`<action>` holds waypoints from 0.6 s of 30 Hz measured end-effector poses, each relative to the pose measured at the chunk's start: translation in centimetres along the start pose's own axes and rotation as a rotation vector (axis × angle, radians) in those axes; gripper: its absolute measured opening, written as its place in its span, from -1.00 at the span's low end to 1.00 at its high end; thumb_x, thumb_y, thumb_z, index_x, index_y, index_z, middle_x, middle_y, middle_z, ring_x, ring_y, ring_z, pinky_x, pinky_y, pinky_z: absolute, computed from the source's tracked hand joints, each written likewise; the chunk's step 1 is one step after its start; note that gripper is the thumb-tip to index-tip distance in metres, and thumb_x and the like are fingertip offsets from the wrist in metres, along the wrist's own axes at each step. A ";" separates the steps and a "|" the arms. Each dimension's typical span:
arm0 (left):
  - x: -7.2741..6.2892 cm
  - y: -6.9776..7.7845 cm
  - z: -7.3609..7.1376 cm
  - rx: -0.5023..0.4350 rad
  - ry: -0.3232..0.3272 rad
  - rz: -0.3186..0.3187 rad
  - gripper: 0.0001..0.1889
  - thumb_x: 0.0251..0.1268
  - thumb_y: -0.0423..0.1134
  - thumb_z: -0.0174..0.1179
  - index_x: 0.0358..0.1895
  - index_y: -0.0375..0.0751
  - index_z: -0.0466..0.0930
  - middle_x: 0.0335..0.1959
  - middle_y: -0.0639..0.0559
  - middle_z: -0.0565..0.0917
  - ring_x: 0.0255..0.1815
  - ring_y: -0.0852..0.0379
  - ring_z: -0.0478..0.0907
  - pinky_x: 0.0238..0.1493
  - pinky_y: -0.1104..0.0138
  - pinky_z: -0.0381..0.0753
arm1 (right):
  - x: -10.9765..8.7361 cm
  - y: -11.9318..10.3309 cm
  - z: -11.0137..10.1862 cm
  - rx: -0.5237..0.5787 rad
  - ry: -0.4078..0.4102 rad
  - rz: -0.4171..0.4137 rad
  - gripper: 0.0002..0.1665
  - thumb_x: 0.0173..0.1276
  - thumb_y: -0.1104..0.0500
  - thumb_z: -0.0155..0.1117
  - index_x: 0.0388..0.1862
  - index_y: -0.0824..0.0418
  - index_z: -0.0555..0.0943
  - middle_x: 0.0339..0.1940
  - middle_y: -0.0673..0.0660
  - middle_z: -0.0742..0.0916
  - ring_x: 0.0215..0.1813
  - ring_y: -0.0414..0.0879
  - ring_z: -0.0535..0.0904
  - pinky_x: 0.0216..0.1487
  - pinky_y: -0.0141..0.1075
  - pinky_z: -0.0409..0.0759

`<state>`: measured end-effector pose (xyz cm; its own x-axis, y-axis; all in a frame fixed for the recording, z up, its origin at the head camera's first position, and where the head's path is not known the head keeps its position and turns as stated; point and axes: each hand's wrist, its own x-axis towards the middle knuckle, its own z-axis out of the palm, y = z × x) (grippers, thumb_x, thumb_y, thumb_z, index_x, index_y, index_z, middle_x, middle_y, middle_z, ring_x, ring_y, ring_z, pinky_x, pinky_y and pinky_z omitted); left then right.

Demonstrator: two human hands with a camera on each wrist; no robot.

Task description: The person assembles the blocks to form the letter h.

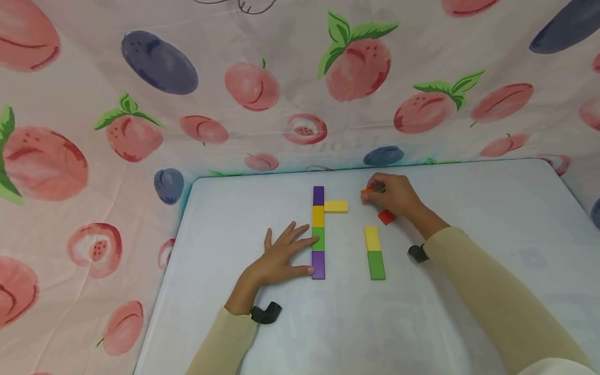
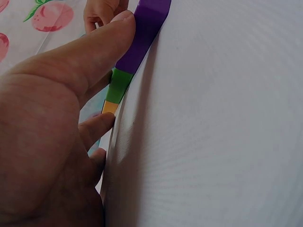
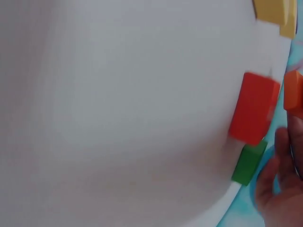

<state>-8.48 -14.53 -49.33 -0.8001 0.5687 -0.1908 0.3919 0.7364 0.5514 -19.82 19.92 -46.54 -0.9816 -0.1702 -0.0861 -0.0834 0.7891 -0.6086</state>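
A straight column of blocks lies on the white table: a purple block (image 1: pixel 319 196) at the far end, an orange-yellow block (image 1: pixel 318 216), a green block (image 1: pixel 321 230) and a nearer purple block (image 1: pixel 319 260). My left hand (image 1: pixel 280 261), fingers spread, touches the column's left side, its thumb at the nearer purple block and a fingertip on the green one. To the right, my right hand (image 1: pixel 391 195) pinches an orange block (image 3: pixel 292 92) between thumb and fingers. Beside that hand lie a red block (image 1: pixel 386 216) and another green block (image 3: pixel 250 162), mostly hidden in the head view.
A yellow block (image 1: pixel 336 207) juts sideways from the column. Between the column and my right sleeve, a second yellow block (image 1: pixel 372 238) meets a green block (image 1: pixel 376 265) end to end. Fruit-print cloth (image 1: pixel 253 86) hangs behind the white table (image 1: pixel 497 208).
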 end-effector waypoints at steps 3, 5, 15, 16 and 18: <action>0.0 0.0 0.0 0.000 0.002 0.001 -0.22 0.27 0.30 0.28 0.55 0.45 0.24 0.70 0.23 0.00 0.74 0.03 -0.33 0.50 -0.37 -0.62 | -0.2 -0.5 0.2 0.032 0.011 -0.041 -0.72 0.28 0.00 0.53 -0.13 0.07 0.69 -0.14 0.12 0.78 -0.03 0.04 0.62 -0.01 -0.11 0.60; 0.0 0.0 0.0 0.000 0.003 -0.001 -0.22 0.27 0.30 0.29 0.55 0.45 0.24 0.70 0.23 0.01 0.74 0.02 -0.33 0.50 -0.37 -0.62 | -0.4 -0.9 0.3 0.040 0.010 -0.061 -0.74 0.28 0.01 0.53 -0.14 0.08 0.70 -0.15 0.11 0.78 -0.07 0.02 0.61 -0.02 -0.13 0.58; 0.0 -0.1 0.0 -0.010 0.000 -0.001 -0.23 0.28 0.31 0.27 0.56 0.46 0.22 0.70 0.26 -0.02 0.74 0.06 -0.35 0.50 -0.35 -0.64 | -0.9 -1.6 0.9 0.062 -0.073 -0.053 -0.76 0.35 0.06 0.47 -0.07 0.12 0.73 -0.05 0.14 0.80 -0.02 0.04 0.66 0.07 -0.07 0.62; 0.0 -0.1 0.0 -0.011 -0.001 0.000 -0.23 0.28 0.31 0.27 0.56 0.46 0.22 0.70 0.26 -0.02 0.74 0.06 -0.35 0.50 -0.35 -0.64 | -0.9 -1.7 1.0 0.064 -0.084 -0.044 -0.76 0.36 0.07 0.45 -0.06 0.12 0.72 -0.04 0.14 0.79 0.00 0.05 0.67 0.09 -0.05 0.63; 0.0 -0.1 0.0 -0.011 -0.003 0.002 -0.23 0.28 0.31 0.26 0.56 0.46 0.22 0.70 0.26 -0.03 0.74 0.06 -0.36 0.50 -0.35 -0.64 | -0.9 -1.7 1.1 0.062 -0.101 -0.031 -0.76 0.39 0.09 0.42 -0.02 0.14 0.72 0.00 0.15 0.79 0.03 0.06 0.69 0.12 -0.03 0.65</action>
<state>-8.51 -14.62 -49.43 -0.7981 0.5713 -0.1916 0.3887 0.7311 0.5607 -18.63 18.09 -46.28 -0.9561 -0.2554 -0.1439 -0.0997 0.7447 -0.6599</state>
